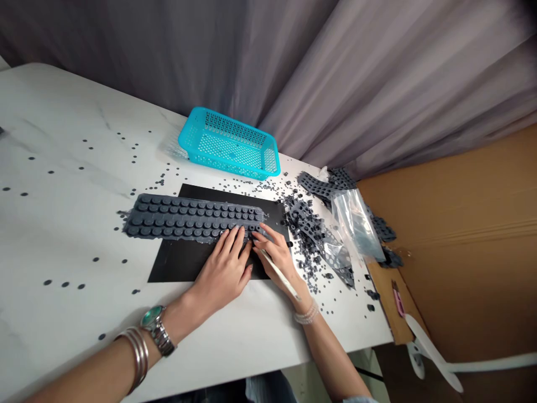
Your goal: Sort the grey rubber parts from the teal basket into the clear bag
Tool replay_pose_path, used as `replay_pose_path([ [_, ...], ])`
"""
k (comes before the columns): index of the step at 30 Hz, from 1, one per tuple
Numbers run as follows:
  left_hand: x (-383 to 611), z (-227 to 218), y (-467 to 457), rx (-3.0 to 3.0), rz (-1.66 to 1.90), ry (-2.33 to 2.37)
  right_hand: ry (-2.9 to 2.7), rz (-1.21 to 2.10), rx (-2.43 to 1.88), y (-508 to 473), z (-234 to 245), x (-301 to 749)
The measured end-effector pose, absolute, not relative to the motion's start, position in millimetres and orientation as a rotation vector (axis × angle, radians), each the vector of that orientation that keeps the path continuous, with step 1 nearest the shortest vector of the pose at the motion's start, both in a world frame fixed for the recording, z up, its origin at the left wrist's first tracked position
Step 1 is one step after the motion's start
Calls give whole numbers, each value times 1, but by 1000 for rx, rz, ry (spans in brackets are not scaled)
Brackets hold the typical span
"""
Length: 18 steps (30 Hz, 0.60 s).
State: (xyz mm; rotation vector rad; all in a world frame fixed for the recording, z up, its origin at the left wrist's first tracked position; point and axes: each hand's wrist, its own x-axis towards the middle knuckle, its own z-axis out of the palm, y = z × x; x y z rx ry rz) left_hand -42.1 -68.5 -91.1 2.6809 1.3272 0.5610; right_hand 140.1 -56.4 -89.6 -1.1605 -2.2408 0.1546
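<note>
A long grey rubber sheet (188,218) with rows of round raised buttons lies across a black mat (180,266). My left hand (222,270) rests flat on the sheet's right part, its fingertips on the buttons. My right hand (273,256) is at the sheet's right end, gripping a slim pale stick (279,274) whose tip is hidden under the fingers. Both hands are close together, and they hide the lower right corner of the sheet.
Small dark rubber discs lie scattered over the white table (62,224). A turquoise perforated basket (229,144) stands behind the mat. To the right are punched grey rubber scraps (312,224), a clear plastic bag (356,224), and a cardboard wall (453,235).
</note>
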Motion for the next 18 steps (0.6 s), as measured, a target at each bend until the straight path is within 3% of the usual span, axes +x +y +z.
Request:
replay_pose_path([
  [11,-41,-93,-69,2654,568,1300,-1923,40,-1382,-47,-98,158],
  [18,-42,-92,-70,2631,580,1312,-2200,83,-1190,-53,-94,146],
])
